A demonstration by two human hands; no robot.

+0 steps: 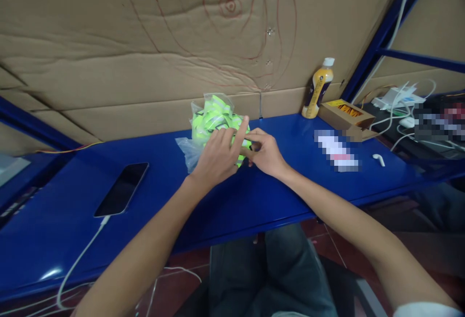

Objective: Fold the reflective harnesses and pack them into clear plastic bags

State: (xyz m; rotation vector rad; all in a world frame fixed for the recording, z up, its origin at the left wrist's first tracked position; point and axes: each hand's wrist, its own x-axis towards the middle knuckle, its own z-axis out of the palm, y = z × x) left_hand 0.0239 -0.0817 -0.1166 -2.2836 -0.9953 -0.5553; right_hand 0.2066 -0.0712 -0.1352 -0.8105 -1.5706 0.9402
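Note:
A neon yellow-green bundle [214,116] of fabric bands with pale grey stripes lies bunched up on the blue table. Clear plastic bag film [189,151] surrounds its left and upper sides. My left hand [219,156] rests over the bundle's front, fingers curled on it, with the index finger pointing up and away. At the bundle's right edge, my right hand [268,154] has its thumb and fingers pinched together on the green material. The fingertips of both hands nearly meet, and what lies exactly between them is partly hidden.
On the left a phone [122,190] lies plugged into a white cable. A yellow-and-dark bottle [318,89] stands by the cardboard wall [127,84], beside an open cardboard box [345,116]. A blurred-out item [336,151] and a white earbud [379,160] lie on the blue table [160,210].

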